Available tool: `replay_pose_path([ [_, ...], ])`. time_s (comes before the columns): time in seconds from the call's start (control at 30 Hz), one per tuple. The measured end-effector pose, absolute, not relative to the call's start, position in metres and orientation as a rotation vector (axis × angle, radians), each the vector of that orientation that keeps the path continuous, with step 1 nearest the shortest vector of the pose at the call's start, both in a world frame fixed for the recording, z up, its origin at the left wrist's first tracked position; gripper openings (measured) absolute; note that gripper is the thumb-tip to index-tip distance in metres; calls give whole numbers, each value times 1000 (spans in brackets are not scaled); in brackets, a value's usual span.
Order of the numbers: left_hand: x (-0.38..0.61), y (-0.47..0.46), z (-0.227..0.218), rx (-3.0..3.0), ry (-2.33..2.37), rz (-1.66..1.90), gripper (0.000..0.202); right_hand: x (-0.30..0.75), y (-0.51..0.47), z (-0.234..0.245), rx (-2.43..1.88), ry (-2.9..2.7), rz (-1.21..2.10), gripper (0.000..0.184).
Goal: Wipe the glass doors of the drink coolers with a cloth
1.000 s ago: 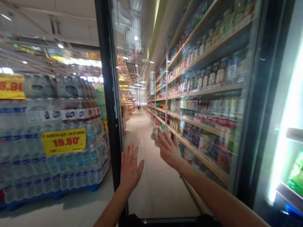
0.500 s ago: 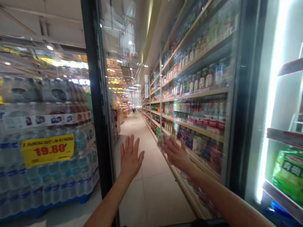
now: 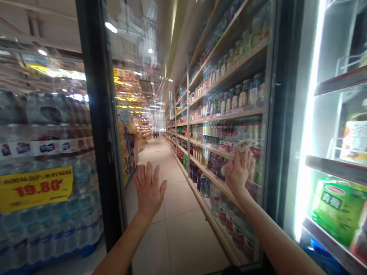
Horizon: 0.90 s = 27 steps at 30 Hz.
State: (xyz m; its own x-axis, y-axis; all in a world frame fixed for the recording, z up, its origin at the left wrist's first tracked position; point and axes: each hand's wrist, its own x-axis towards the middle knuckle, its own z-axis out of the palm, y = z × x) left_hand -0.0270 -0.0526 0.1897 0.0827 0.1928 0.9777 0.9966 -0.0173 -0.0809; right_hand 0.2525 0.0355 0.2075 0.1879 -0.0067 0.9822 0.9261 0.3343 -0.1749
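Note:
A glass door (image 3: 174, 236) with a dark frame stands in front of me, and an aisle and bottle shelves show through or in its pane. My left hand (image 3: 149, 191) is open against the pane, fingers spread and nothing in it. Toward the right side of the glass, my right hand (image 3: 239, 170) presses a crumpled pale cloth (image 3: 245, 145) flat to the pane. Part of the cloth is hidden under the palm and fingers.
Shrink-wrapped bottle packs (image 3: 48, 225) are stacked at the left, with a yellow price sign (image 3: 37, 189) on them. At the right, lit cooler shelves (image 3: 338, 168) hold a green bottle (image 3: 335, 210) and other drinks. The door's dark left edge (image 3: 96, 133) stands upright beside the bottle stack.
My right hand has moved right and up across the glass with the cloth. The left hand stays spread on the pane. The camera view has shifted a little to the right.

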Motion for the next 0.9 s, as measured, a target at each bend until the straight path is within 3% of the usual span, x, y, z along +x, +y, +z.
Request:
replay_pose_path([
  [0.17,-27,-53,191,-1396,-1299,-1049,68,221,28,208,-758,-1603,-999,44],
  [0.37,-25,-55,191,-1391,-1293,-1033,68,258,43,214,-1064,-1075,-753,55],
  [0.57,-26,-55,192,-1404,-1292,-1039,67,240,35,204,-792,-1592,-936,53],
  [0.77,-25,-54,190,-1382,-1297,-1046,67,285,54,224,-1155,-1005,-627,53],
  [0.9,-27,-54,190,-1382,-1293,-1031,63,261,47,227,-897,-1423,-891,48],
])
